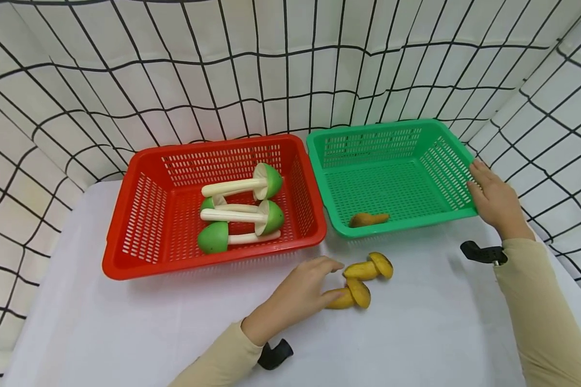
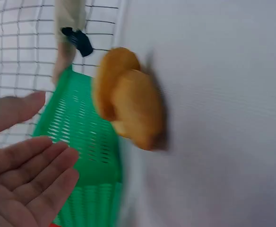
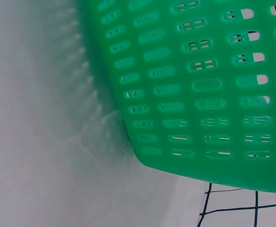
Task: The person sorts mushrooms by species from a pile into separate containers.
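Observation:
Two yellow toy mushrooms (image 1: 381,265) lie close together on the white cloth in front of the baskets. Around their stem side is my left hand (image 1: 297,294), thumb and fingers apart; the left wrist view shows the palm (image 2: 20,189) with nothing in it, beside the blurred mushrooms (image 2: 133,104). My right hand (image 1: 498,201) rests against the right rim of the green basket (image 1: 392,231), fingers fairly straight. Inside that basket, at its front left, lies one brownish-yellow mushroom (image 1: 368,219). The right wrist view shows the green basket's perforated wall (image 3: 194,104), but not the hand.
Left of the green basket stands a red basket (image 1: 140,263), holding several green-capped mushrooms (image 1: 271,183) with pale stems. Behind and at both sides rises a black wire grid (image 1: 285,70) over white cloth. The white-covered table (image 1: 416,333) extends toward me.

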The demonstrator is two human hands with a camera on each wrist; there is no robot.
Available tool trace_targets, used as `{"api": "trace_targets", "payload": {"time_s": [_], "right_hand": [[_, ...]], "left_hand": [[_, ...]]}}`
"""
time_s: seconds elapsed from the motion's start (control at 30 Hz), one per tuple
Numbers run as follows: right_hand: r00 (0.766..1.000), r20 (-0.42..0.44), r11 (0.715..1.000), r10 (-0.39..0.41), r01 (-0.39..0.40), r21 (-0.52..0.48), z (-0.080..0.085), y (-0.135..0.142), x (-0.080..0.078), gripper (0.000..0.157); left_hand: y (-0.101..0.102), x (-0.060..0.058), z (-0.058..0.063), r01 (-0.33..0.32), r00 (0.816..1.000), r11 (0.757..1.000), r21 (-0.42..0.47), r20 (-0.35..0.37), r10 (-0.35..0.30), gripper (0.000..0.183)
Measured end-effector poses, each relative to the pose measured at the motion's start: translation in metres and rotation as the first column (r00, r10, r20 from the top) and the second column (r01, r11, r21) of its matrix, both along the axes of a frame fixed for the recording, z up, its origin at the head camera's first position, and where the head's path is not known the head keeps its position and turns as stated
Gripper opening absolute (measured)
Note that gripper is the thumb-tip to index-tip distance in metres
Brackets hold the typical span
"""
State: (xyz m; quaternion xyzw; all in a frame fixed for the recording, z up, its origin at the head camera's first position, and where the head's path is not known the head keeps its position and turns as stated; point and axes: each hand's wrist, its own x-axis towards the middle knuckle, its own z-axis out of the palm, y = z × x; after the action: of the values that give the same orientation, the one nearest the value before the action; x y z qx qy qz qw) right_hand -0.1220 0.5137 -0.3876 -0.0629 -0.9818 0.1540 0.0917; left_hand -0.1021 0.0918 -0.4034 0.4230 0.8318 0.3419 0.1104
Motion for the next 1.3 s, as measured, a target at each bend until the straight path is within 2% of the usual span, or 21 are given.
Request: {"api": "trace_targets", "payload": {"time_s": [0.17,0.43,0.7,1.1,1.3], "right_hand": [[1.0,-0.005,1.0,0.013,-0.013,0.003,0.0,-0.001,0.0,0.054],[1.0,-0.017,1.0,0.015,-0.015,-0.005,0.001,0.001,0.004,0.055],[1.0,-0.011,1.0,0.004,-0.004,-0.008,0.0,0.001,0.004,0.054],[1.0,-0.025,1.0,0.011,-0.011,-0.019,-0.001,0.0,0.002,0.054],[0.998,0.007,0.998,0.062,-0.062,0.0,0.0,0.001,0.002,0.056]], "left_hand": [[-0.005,0.001,-0.021,0.009,0.999,0.995,-0.098,0.033,-0.005,0.041],[0.0,0.005,-0.036,0.016,1.0,0.992,-0.124,0.009,-0.015,0.041],[0.002,0.006,-0.038,0.017,0.998,0.994,-0.111,0.057,-0.01,0.035],[0.004,0.005,-0.04,-0.007,1.0,0.993,-0.114,0.02,0.009,0.028],[0.003,0.004,-0.038,-0.008,0.999,0.996,-0.09,0.039,0.012,0.027]]}}
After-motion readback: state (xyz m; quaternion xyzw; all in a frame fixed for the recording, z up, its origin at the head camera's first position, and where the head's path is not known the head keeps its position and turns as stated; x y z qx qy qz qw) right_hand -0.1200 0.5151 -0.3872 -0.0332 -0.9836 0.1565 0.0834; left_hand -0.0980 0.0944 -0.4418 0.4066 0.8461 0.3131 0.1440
